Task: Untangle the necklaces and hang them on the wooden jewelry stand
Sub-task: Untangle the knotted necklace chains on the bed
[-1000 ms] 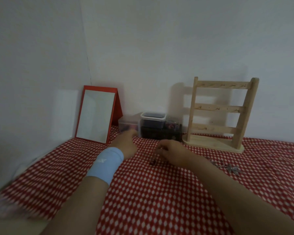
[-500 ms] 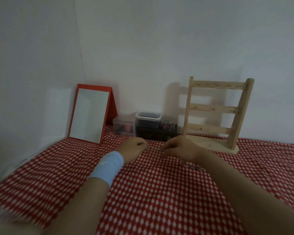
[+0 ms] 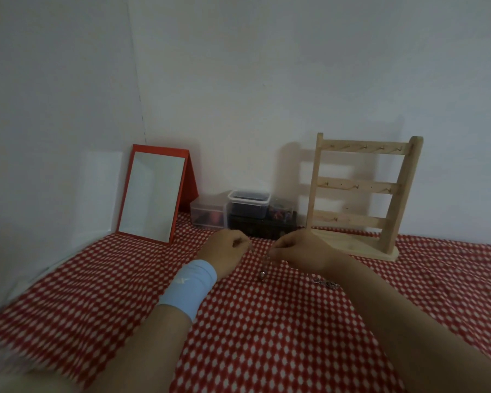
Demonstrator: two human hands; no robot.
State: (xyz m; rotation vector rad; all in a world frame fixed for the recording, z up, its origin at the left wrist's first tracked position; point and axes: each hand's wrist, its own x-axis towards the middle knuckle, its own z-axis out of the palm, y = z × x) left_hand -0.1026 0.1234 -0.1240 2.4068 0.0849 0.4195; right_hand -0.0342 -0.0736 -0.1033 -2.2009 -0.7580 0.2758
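Against white walls (image 3: 238, 80), red-checked cloth (image 3: 267, 336) bears mirror (image 3: 150, 194) and wooden jewelry stand (image 3: 352, 187).

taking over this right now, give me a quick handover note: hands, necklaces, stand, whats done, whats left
Left hand: pinches one end of the first necklace.
Right hand: pinches the same chain; its pendant hangs below the fingers.
Second necklace: lies bunched on the checked cloth, beside the right forearm.
Wooden jewelry stand: upright at the back right, every visible hook bare.
Done: one necklace lifted apart from the other.
Left: hang it, then free and hang the second.
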